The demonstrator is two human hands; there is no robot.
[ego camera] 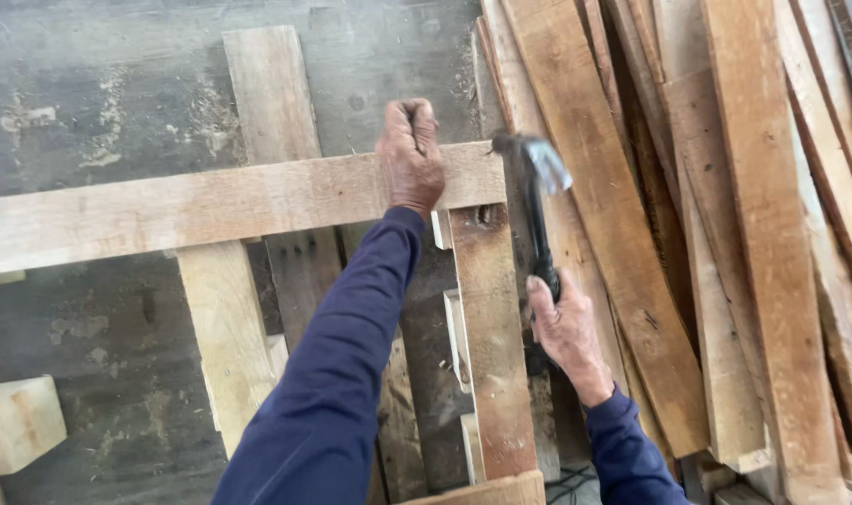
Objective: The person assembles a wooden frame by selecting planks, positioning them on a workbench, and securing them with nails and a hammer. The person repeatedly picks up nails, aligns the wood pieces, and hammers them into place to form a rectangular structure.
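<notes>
My left hand (410, 154) rests fisted on the far edge of a long horizontal plank (202, 208) that lies across upright slats of a wooden frame; whether it pinches a nail I cannot tell. My right hand (564, 329) grips the black handle of a hammer (536, 187). The hammer head is blurred, raised just right of the plank's end, above the vertical slat (493, 346). Both arms wear dark blue sleeves.
A pile of long loose planks (725, 234) leans along the right side. A pale wood block (19, 421) sits at the lower left. Grey concrete floor (99, 84) with sawdust lies beneath the frame.
</notes>
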